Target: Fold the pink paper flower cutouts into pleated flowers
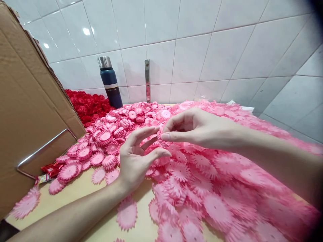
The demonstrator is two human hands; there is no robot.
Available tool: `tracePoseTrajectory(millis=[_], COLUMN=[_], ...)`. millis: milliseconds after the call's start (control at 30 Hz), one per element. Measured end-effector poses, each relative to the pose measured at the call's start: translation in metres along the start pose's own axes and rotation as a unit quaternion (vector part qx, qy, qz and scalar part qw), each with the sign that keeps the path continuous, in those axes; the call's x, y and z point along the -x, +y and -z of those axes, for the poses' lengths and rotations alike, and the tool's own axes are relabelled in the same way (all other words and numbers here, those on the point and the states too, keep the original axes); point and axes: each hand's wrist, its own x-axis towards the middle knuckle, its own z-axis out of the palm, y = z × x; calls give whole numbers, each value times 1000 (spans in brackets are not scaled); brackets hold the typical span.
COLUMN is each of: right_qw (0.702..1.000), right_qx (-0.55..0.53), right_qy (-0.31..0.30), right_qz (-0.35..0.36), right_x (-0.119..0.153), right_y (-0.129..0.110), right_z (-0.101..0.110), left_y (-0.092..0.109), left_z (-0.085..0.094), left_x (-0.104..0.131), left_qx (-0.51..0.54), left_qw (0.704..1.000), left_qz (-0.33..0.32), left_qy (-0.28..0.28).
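Observation:
My right hand (pixel 191 129) pinches a pink scalloped flower-petal disc (pixel 159 135) between thumb and forefinger, above the middle of the pile. The disc is small in view and partly covered by the fingers. To its left, my left hand (pixel 137 154) has its fingers and thumb apart, curved toward the disc. Its fingertips come right up to the disc; I cannot tell whether they touch it. Beneath both hands lies a wide heap of pink petal discs (pixel 180 171). On the left the pieces look curled and cupped; on the right they lie flatter.
A heap of red petal pieces (pixel 87 102) lies behind the cardboard box (pixel 32 101) at left. A dark blue bottle (pixel 111 85) stands by the tiled wall (pixel 161 23), near a metal bracket (pixel 147 80). A bent metal rod (pixel 42 149) and red wrapper (pixel 51 169) sit beside the box.

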Motion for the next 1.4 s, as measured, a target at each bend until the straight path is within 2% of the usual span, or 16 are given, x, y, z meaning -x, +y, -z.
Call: tracePoseTrajectory(millis=[67,200,500,767,933,1100,1300,1400], right_qw=[1000,1000,998,993,985,980,972,972], right_qx=[-8,20,52,111,144,152,145,147], right_qy=[11,-9,-17,24,88,130,185,184], right_qz=[7,18,12,23,19,-5,-24,-7], right_x=[0,-1,0,0,-2,-5,-5,-6], right_y=[0,1,4,0,1,2,3,3], right_z=[1,0,5,7,4,1,-5,-6], left_y=[0,-1,7,5,7,3,2,4], left_z=[0,0,3,3,2,3,4,5], left_x=[-1,-2,-2,0,-2,-4,-5,-5], left_qx=[0,-64,-129,-144,-189,-176,-143,-150], left_qw=[1000,994,982,985,980,984,989,989], left_qz=[21,69,55,58,35,36,25,15], left_qy=[-1,-47,-128,-82,-44,-10,8,4])
